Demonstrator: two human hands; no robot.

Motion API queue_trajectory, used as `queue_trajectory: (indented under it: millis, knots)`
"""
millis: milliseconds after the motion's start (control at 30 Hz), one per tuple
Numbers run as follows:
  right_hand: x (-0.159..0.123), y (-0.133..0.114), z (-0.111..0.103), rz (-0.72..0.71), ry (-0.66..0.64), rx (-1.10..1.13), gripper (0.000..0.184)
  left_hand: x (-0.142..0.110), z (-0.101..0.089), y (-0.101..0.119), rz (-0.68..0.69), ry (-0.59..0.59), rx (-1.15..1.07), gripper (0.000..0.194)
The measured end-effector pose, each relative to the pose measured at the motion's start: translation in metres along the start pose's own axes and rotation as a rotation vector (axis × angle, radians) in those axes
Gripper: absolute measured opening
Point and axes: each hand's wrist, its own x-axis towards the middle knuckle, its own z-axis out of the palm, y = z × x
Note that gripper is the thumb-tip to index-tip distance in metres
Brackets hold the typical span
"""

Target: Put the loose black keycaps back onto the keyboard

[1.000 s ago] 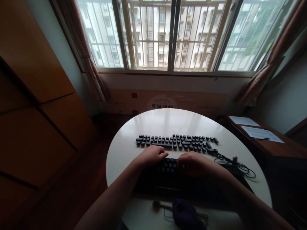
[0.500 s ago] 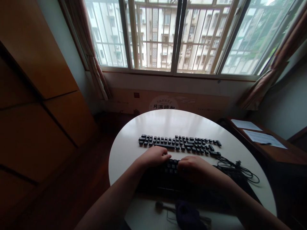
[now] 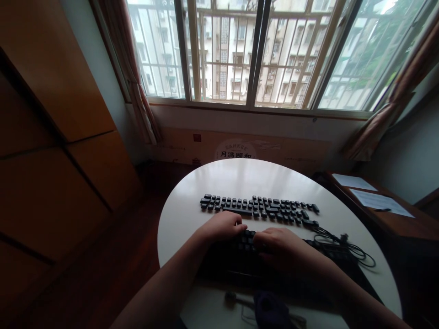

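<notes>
A black keyboard (image 3: 226, 269) lies on the round white table (image 3: 185, 201), partly under my arms. My left hand (image 3: 224, 226) is closed at its far edge, thumb beside the keys, gripping it. Just to the right, my right hand (image 3: 279, 244) bends down over the keys with its fingers curled together; its fingertips and anything in them are hidden. Between the hands a few keys still show on the board. Beyond them, loose black keycaps (image 3: 272, 210) stand in rows, with a long space bar (image 3: 236, 212) among them.
A coiled black cable (image 3: 350, 251) rests right of the keyboard. On the near side lie a small brush (image 3: 231, 298), a dark purple cloth (image 3: 270, 310) and thin wire pieces. A wooden side table (image 3: 380, 219) at right holds papers (image 3: 380, 202) and a pen.
The view has shifted slightly, so everything sits a little further right and lower. My right hand has moved slightly over the keys; my left hand stays at the keyboard's far edge.
</notes>
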Motion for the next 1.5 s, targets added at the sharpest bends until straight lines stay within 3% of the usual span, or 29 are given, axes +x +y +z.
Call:
queue_trajectory:
  millis: [833, 933, 1200, 1333, 1500]
  knots:
    - [0.001, 0.000, -0.004, 0.026, -0.003, -0.074, 0.019, -0.001, 0.001, 0.000, 0.040, 0.000, 0.020, 0.033]
    - [0.001, 0.006, -0.004, 0.066, 0.012, -0.046, 0.028, -0.005, 0.001, 0.003, 0.096, -0.021, 0.032, 0.034]
    - [0.001, 0.022, 0.002, 0.062, 0.106, 0.006, 0.087, -0.008, 0.014, 0.013, 0.187, 0.009, 0.086, 0.048]
    - [0.002, 0.031, 0.008, 0.056, 0.114, 0.017, 0.095, -0.007, 0.017, 0.016, 0.190, 0.023, 0.117, 0.047]
    - [0.002, 0.034, 0.009, 0.038, 0.122, 0.022, 0.091, -0.005, 0.019, 0.018, 0.196, 0.026, 0.119, 0.048]
